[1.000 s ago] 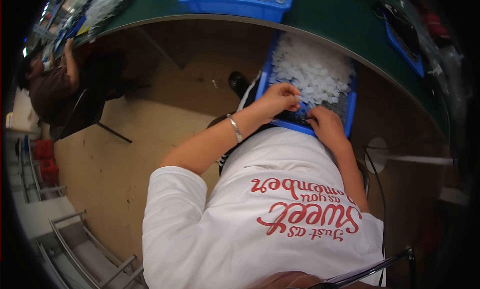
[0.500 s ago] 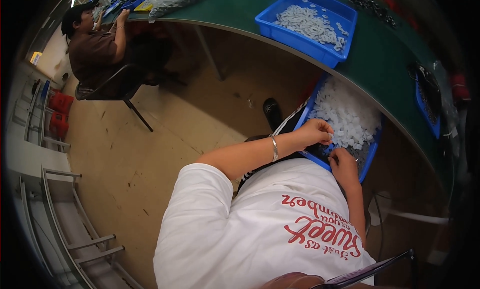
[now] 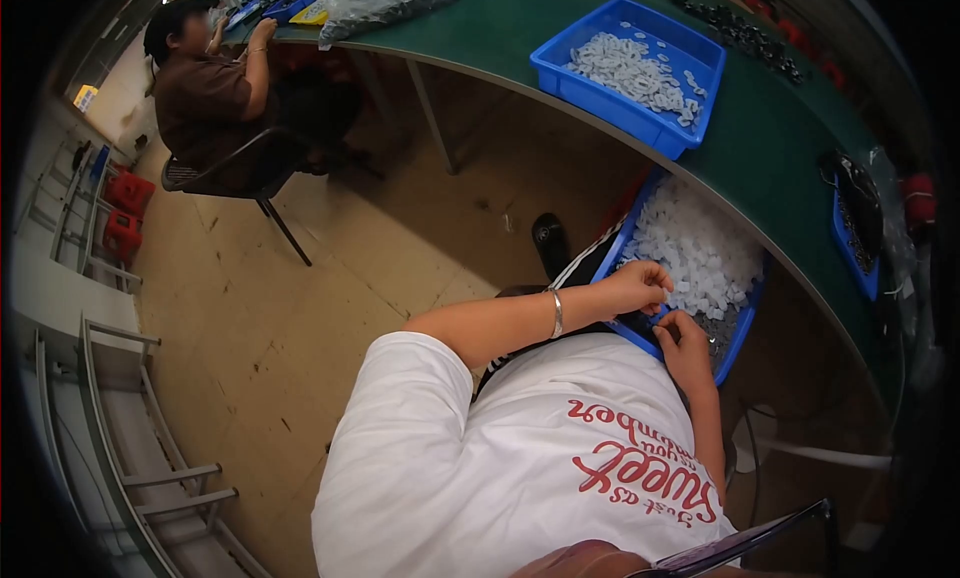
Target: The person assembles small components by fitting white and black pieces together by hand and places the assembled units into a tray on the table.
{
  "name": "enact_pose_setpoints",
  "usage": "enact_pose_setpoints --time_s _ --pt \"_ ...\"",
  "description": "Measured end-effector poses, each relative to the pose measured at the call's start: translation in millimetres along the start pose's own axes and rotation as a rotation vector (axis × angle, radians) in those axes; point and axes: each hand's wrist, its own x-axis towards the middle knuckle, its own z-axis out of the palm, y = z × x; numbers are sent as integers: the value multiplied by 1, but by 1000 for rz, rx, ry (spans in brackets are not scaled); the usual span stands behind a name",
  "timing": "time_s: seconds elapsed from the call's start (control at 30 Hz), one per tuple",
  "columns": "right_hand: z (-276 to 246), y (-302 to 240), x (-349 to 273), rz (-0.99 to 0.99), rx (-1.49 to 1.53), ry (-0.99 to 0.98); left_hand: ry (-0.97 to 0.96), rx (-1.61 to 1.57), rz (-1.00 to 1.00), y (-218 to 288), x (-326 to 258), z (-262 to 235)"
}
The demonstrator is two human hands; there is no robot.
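Observation:
Over the near end of a blue tray [image 3: 738,352] at my lap, my two hands work close together. My left hand [image 3: 636,289], a silver bangle at its wrist, has thumb and fingers pinched together. Just to its right, my right hand [image 3: 684,346] is closed too, its bent fingertips almost meeting the left ones. Whatever tiny part they hold is too small to make out. A heap of small white plastic pieces [image 3: 692,240] fills the far part of this tray. Small dark pieces [image 3: 722,330] lie at its near end, partly hidden by my hands.
A second blue tray [image 3: 600,100] with flat pale pieces [image 3: 630,70] stands on the green table [image 3: 790,143]. Dark parts [image 3: 735,28] lie behind it. A co-worker [image 3: 205,88] sits at far left on a chair [image 3: 225,173]. Metal frames [image 3: 150,408] line the left wall.
The whole view has shifted slightly, so the table and trays appear lower and further right. My hands stay pinched close together over the tray, with small finger movements.

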Motion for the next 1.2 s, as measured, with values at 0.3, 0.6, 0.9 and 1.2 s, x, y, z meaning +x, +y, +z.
enact_pose_setpoints --time_s 0.3,0.6,0.9,1.2 --pt "3 -3 2 -40 21 9 -15 15 -13 1 -1 1" --pt "18 -2 13 -121 16 80 -58 24 9 0 1 0" --pt "13 -2 14 -205 -150 58 -38 26 16 -4 1 -1" --pt "12 9 12 126 518 36 7 31 16 -6 8 0"
